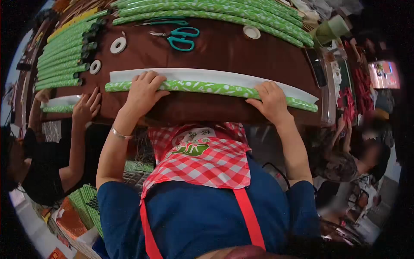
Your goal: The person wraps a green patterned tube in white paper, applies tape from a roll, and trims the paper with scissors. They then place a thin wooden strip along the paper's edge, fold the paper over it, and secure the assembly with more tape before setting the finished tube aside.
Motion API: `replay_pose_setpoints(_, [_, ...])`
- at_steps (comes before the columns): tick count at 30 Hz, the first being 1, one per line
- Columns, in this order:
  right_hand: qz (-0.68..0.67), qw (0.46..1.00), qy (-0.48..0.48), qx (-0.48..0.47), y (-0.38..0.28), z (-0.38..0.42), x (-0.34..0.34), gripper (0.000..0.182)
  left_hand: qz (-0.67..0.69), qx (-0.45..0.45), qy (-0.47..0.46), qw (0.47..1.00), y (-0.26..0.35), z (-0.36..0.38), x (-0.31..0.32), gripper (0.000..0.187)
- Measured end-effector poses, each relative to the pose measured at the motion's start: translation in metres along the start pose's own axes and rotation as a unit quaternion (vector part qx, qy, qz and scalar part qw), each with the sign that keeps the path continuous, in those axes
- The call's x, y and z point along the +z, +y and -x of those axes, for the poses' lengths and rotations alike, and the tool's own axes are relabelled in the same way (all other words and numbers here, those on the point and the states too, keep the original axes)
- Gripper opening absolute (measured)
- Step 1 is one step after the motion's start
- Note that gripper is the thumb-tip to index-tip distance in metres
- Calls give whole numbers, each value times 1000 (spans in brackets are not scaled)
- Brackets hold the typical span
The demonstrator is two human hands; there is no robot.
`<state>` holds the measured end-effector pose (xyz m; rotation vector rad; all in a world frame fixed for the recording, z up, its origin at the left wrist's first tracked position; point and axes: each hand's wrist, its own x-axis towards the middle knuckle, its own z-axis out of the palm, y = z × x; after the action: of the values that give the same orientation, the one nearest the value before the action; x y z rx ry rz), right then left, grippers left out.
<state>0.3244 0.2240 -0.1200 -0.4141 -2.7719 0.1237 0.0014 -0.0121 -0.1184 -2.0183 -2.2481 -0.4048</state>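
Observation:
A long sheet of green-and-white patterned wrapping paper [211, 88] lies across the brown tabletop in front of me, partly rolled along its near edge. Its white underside shows as a strip at the back. My left hand [144, 91] grips the roll toward its left end, fingers bent over the top and thumb pointing inward. Toward the other end, my right hand [271, 99] holds the roll the same way, its fingers curled over it. What lies inside the roll is hidden.
Teal-handled scissors [182, 39], white tape rolls [118, 45] and a small round tape roll [252, 32] lie beyond the paper. Finished green rolls [207, 15] line the back; more green rolls [64, 60] are stacked left. A co-worker's hands [86, 105] handle similar paper. A phone [317, 68] lies right.

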Motion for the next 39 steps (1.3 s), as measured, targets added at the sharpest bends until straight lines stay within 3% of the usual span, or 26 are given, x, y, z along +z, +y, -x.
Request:
replay_pose_setpoints(10, [37,995,88,43,48,73,-22,43,20,-15,-54,998,-12,9,-13,41])
replay_pose_setpoints(18, [54,974,136,174,92,140,-30,37,38,-28,-75,996,-8,5,-18,45])
replay_pose_setpoints(20, [53,971,147,179,92,142,-27,37,45,-32,-101,993,16,-8,-30,46])
replay_pose_setpoints(28, [37,962,203,177,94,145,-17,45,248,171,-85,950,150,-142,32,13])
replay_pose_setpoints(31, [32,961,210,176,98,148,-10,44,238,203,-144,939,202,-191,57,16])
replay_pose_setpoints(33, [42,955,226,190,94,146,-11,43,214,276,-174,921,232,-215,79,17])
replay_pose_setpoints(39, [30,948,241,205,91,144,-13,43,259,314,-163,899,305,-261,110,19])
